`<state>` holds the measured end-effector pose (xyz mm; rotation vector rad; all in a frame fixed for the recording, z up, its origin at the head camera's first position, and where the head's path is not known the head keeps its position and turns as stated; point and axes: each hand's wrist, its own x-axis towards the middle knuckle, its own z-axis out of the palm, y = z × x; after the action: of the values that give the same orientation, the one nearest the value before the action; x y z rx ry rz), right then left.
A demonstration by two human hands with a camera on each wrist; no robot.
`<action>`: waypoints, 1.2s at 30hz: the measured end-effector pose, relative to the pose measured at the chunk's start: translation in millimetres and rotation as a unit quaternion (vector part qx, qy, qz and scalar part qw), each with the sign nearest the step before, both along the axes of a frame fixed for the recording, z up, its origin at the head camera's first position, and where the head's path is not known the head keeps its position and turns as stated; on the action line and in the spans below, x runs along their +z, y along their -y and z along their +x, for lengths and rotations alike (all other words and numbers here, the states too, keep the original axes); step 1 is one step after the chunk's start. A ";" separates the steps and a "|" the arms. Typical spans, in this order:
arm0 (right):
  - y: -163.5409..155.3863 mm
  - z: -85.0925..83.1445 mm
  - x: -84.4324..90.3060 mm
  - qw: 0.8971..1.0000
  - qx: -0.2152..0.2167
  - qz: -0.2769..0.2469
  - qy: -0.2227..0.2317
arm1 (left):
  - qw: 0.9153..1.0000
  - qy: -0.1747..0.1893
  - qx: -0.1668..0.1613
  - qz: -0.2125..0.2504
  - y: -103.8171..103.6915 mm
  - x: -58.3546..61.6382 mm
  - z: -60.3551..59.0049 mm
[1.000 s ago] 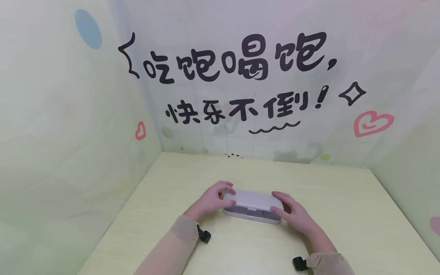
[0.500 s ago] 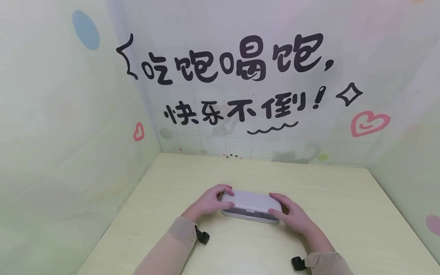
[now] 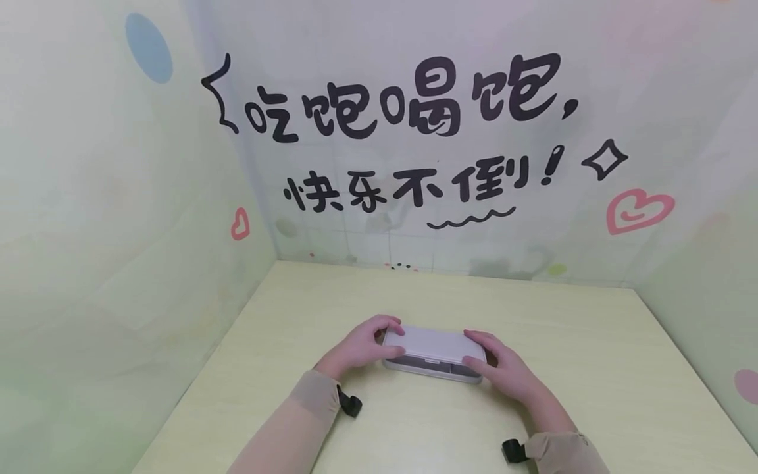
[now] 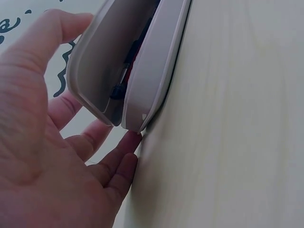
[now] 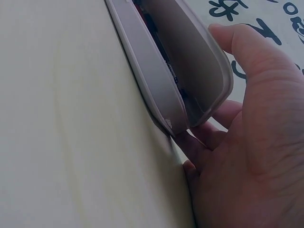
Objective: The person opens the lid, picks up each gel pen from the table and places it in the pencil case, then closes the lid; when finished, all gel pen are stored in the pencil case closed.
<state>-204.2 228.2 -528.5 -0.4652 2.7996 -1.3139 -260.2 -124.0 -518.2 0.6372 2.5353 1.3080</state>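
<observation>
A flat white case (image 3: 435, 345) lies on the pale table (image 3: 551, 316), long side facing me. My left hand (image 3: 358, 345) grips its left end, thumb on the lid and fingers curled round the end. My right hand (image 3: 506, 372) grips the right end in the same way. In the left wrist view the case (image 4: 102, 61) has its lid a little ajar, my left hand (image 4: 33, 142) cupping the end, and a dark object (image 4: 118, 90) shows in the gap. In the right wrist view the case (image 5: 152, 80) also gapes slightly beside my right hand (image 5: 256, 142).
Pale walls close the table in on the left (image 3: 118, 263), back (image 3: 414, 164) and right (image 3: 710, 276); the back wall carries black lettering and a pink heart (image 3: 639, 210). Black straps (image 3: 351, 405) sit at both wrists over beige sleeves (image 3: 284, 434).
Both hands keep their hold on the case ends and the case stays in place. Only the head view shifts slightly.
</observation>
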 end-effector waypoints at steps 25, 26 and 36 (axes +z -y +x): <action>0.0 -1.1 -0.5 1.000 0.014 0.016 -0.009 | 0.999 -0.004 -0.029 -0.042 4.8 5.0 -2.6; 0.3 -0.8 0.4 1.000 0.015 0.015 -0.008 | 0.999 -0.003 -0.030 -0.044 5.1 5.3 -2.5; 1.9 1.0 3.4 1.000 0.017 0.021 0.000 | 0.998 -0.007 -0.036 -0.048 5.0 7.4 0.7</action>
<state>-203.2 226.3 -525.1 -0.5099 2.7995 -1.2469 -259.5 -128.9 -510.8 0.7124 2.5434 1.1533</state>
